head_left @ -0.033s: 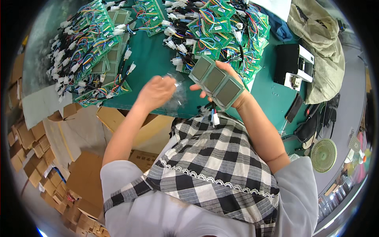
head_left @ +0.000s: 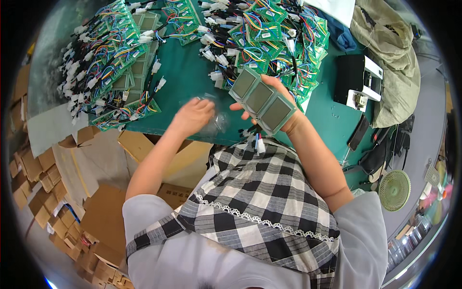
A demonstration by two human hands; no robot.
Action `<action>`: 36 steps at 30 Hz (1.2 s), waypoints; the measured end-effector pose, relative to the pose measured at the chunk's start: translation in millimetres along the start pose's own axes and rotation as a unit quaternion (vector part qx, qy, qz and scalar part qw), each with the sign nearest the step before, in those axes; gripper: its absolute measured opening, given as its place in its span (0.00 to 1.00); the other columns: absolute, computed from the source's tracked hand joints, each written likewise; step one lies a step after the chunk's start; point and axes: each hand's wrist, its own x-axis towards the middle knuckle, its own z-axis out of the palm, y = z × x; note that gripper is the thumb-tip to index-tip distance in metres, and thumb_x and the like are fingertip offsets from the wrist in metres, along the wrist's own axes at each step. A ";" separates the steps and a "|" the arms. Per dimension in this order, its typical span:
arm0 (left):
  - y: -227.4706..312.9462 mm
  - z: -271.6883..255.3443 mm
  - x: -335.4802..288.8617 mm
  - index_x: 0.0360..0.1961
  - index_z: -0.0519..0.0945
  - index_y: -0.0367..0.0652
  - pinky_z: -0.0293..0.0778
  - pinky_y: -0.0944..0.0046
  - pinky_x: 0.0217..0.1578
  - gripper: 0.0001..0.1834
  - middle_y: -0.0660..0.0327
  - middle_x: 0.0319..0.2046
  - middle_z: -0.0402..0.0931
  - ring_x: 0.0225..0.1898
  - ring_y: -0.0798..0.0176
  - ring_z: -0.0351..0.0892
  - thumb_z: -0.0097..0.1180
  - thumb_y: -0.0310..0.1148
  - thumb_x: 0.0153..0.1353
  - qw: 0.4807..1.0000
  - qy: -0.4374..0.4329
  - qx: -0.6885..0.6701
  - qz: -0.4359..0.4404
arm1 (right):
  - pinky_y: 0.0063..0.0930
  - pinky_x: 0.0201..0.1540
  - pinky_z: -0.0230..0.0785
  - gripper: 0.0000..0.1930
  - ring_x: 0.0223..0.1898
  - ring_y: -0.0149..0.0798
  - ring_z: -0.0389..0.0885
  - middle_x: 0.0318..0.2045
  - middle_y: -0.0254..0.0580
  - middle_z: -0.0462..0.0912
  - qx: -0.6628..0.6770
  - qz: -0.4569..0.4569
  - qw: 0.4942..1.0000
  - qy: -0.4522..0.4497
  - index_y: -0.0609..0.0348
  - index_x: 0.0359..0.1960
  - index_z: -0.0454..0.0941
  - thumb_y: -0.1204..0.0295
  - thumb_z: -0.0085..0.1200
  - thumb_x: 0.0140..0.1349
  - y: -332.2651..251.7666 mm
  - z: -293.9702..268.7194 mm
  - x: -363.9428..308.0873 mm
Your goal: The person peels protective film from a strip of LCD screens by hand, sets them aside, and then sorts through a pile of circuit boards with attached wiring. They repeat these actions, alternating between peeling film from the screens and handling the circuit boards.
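Note:
In my right hand (head_left: 285,103) I hold a circuit board with three grey display screens (head_left: 259,99), tilted with its screens facing up. Its wires and white plug (head_left: 260,145) hang down by the checked apron. My left hand (head_left: 195,115) is closed over the table's near part, its fingers curled together and slightly blurred. Crumpled clear plastic film (head_left: 220,123) lies right beside those fingers; whether they grip a piece of it is hidden. Beyond my right hand is a heap of green circuit boards (head_left: 267,31) with coloured wires.
Another pile of wired boards (head_left: 108,58) covers the green table's left side. At right stand a black and white device (head_left: 358,79), a phone-like black object (head_left: 358,132) and a green fan (head_left: 394,190). Cardboard boxes (head_left: 103,212) sit below left; a beige cloth sack (head_left: 392,58) lies far right.
My left hand has shifted slightly down toward the near table edge. The display board in my right hand has moved a touch to the left.

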 end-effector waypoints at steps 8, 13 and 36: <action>57.4 -60.8 97.6 0.29 0.76 0.48 0.70 0.57 0.36 0.17 0.65 0.30 0.73 0.33 0.57 0.75 0.70 0.45 0.47 0.936 0.066 -0.341 0.060 | 0.38 0.34 0.81 0.31 0.36 0.45 0.86 0.44 0.54 0.84 0.002 -0.020 0.995 0.101 0.56 0.55 0.76 0.42 0.44 0.66 4.4 16.9 3.0; 61.6 -59.2 113.3 0.27 0.72 0.46 0.71 0.57 0.30 0.20 0.63 0.27 0.71 0.31 0.57 0.76 0.71 0.45 0.45 0.926 -0.028 -0.372 0.060 | 0.39 0.38 0.79 0.26 0.35 0.41 0.84 0.39 0.44 0.85 0.060 -0.006 0.995 0.073 0.52 0.48 0.81 0.43 0.48 0.65 9.4 23.6 6.0; 56.4 -68.8 111.7 0.30 0.75 0.43 0.76 0.57 0.30 0.10 0.61 0.27 0.72 0.30 0.56 0.78 0.65 0.31 0.53 0.931 -0.028 -0.349 0.101 | 0.39 0.37 0.80 0.22 0.33 0.42 0.85 0.36 0.44 0.87 0.123 -0.006 0.992 0.042 0.54 0.42 0.84 0.49 0.48 0.67 12.5 23.2 11.3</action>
